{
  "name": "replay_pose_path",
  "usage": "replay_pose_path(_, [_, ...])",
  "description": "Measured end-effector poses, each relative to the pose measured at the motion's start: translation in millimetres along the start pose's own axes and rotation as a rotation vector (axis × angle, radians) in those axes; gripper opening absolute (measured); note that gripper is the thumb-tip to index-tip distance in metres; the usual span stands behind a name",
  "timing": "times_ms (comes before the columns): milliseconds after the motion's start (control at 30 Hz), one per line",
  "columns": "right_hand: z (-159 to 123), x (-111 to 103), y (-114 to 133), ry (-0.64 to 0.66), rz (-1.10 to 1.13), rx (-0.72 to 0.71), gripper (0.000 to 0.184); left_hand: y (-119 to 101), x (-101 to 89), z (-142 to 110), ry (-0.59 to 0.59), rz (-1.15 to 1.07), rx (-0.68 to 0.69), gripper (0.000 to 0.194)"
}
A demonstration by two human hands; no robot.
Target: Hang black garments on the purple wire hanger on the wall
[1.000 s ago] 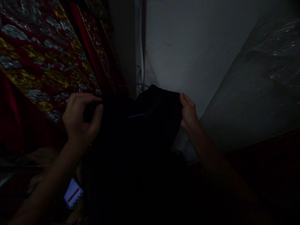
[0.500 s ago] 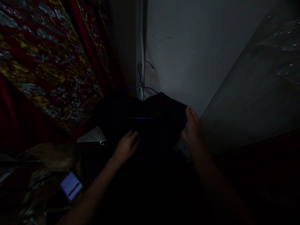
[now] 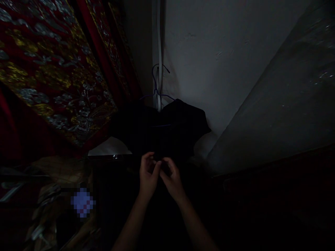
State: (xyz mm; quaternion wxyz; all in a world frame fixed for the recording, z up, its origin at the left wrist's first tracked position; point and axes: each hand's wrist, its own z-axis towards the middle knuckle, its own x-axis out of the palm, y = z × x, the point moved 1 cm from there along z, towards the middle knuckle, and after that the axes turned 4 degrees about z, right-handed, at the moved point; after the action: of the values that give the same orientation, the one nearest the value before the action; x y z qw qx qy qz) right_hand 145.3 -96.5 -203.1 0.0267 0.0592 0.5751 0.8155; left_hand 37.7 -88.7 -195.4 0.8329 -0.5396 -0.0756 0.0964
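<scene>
Our right hand (image 3: 170, 177) no longer holds the outer edge of the dark garment (image 3: 183, 134); it now meets our left hand (image 3: 148, 176) low on the garment's front, so that edge hangs loose above and to the right of our grip. Our thumbs and fingers curl toward each other, nearly closed, fingertips close together, but in this gloom we cannot tell whether they pinch any cloth. The garment spreads just beyond and above our fingers, on a purple hanger (image 3: 156, 91) whose hook stands farther up, beside a pale cord (image 3: 159, 52). We judge that the handling shifts from the side to the middle. Red embroidered cloth (image 3: 52, 66) hangs up and left of our grip.
</scene>
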Motion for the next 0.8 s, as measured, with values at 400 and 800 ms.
replay_pose_path(400, [5, -15, 2, -0.023, -0.151, -0.014, 0.017, -7, -21.8, 23, 0.217, 0.328, 0.478, 0.015])
replay_pose_path(800, [4, -21, 11, -0.124, -0.105, 0.062, 0.023, -44, -33.1, 76, 0.543, 0.596, 0.412, 0.006])
